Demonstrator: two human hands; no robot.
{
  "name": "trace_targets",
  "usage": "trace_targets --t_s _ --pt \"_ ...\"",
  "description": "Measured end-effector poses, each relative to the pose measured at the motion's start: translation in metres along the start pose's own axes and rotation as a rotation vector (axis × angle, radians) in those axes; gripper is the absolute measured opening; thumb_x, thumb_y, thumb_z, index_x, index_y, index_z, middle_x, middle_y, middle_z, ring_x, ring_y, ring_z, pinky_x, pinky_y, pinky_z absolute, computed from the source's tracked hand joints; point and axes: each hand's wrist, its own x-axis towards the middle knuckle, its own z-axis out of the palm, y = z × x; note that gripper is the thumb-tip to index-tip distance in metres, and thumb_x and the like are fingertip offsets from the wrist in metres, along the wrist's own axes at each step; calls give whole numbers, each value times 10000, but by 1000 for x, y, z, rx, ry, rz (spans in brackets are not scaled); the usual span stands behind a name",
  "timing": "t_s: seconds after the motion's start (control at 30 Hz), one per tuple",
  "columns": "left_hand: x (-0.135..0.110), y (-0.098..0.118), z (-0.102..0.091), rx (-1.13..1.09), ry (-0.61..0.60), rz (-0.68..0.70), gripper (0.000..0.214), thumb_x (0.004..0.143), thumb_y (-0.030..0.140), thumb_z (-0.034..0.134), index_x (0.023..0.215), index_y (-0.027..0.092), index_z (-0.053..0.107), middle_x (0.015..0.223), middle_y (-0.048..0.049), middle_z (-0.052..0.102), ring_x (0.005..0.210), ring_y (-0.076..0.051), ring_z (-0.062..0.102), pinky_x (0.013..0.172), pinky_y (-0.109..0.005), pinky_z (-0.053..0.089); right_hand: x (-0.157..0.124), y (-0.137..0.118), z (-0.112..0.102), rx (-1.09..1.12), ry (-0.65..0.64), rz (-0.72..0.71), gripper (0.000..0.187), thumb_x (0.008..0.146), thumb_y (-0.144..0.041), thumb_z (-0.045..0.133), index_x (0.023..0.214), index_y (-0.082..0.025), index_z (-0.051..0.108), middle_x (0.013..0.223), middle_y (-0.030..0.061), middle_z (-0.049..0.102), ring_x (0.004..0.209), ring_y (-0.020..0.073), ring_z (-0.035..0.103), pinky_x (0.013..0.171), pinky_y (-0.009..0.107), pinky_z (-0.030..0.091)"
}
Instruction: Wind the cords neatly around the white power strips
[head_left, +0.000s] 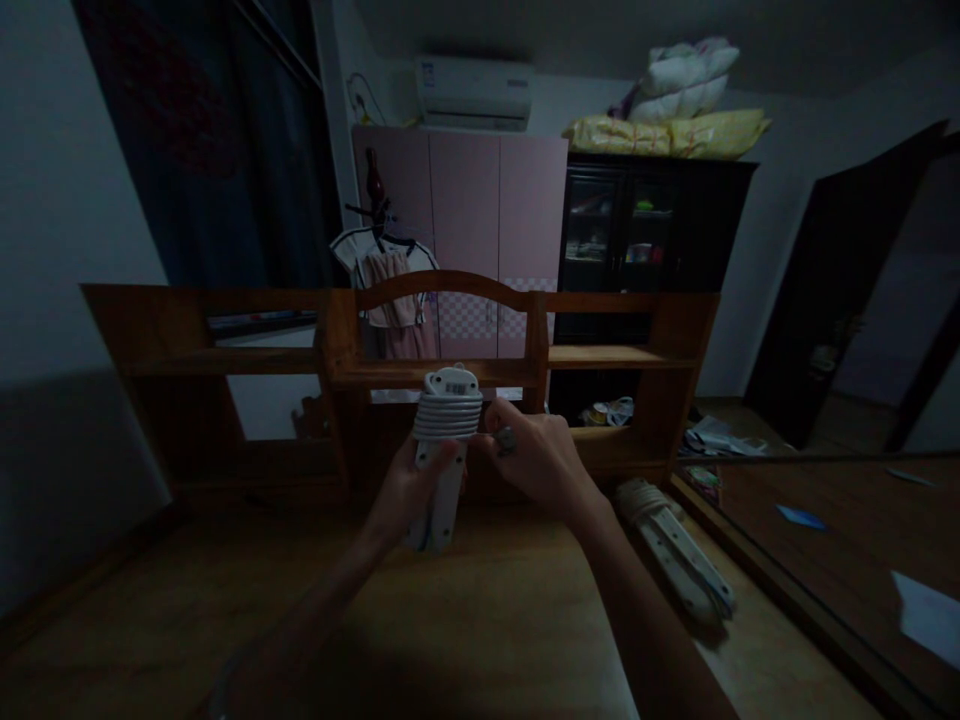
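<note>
A white power strip [448, 500] is held up over the wooden surface, its grey-white cord [448, 416] wound in several turns near the upper end. My left hand [412, 490] is wrapped round the strip below the coils, thumb on its face. Just right of the coils, my right hand [536, 455] is closed on the cord's end, where a greyish plug [506, 440] shows by the fingers. On the right lies a second power strip [686, 560] with its cord wound round its far end.
A wooden shelf unit [435, 375] stands right behind my hands. A raised wooden edge [780, 610] runs along the right, with papers [930, 610] beyond it. Farther back are a pink wardrobe [465, 200] and a dark cabinet [697, 220].
</note>
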Motion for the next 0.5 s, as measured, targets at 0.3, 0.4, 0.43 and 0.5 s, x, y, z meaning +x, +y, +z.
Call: trace_targets --t_s 0.3,0.4,0.43,0.5 --pt "-1 5 -3 81 -107 24 481 704 378 760 1072 154 546 768 -27 665 642 -162 632 577 -255 518 -1 4 -9 70 5 28 197 854 -395 629 932 -240 537 751 -16 689 687 181 661 582 231 272" --pt "-2 6 -1 96 -55 45 508 707 375 758 1113 161 540 805 -29 674 644 -158 636 594 -261 525 -1 4 -11 216 -43 9 176 848 -306 637 964 -233 527 797 -12 686 705 165 648 591 211 304" --pt "-3 7 0 97 -29 51 530 701 372 762 1132 165 533 824 -30 678 645 -156 639 600 -263 528 -1 5 -12 275 -67 -11 183 844 -259 634 985 -233 521 828 -10 686 720 159 645 599 204 316" --pt "-3 11 1 92 24 42 569 680 368 779 1147 166 525 851 -33 681 641 -155 644 597 -263 533 -2 4 -13 376 -115 -56 231 829 -178 625 1023 -231 510 864 -8 682 734 149 635 613 195 334"
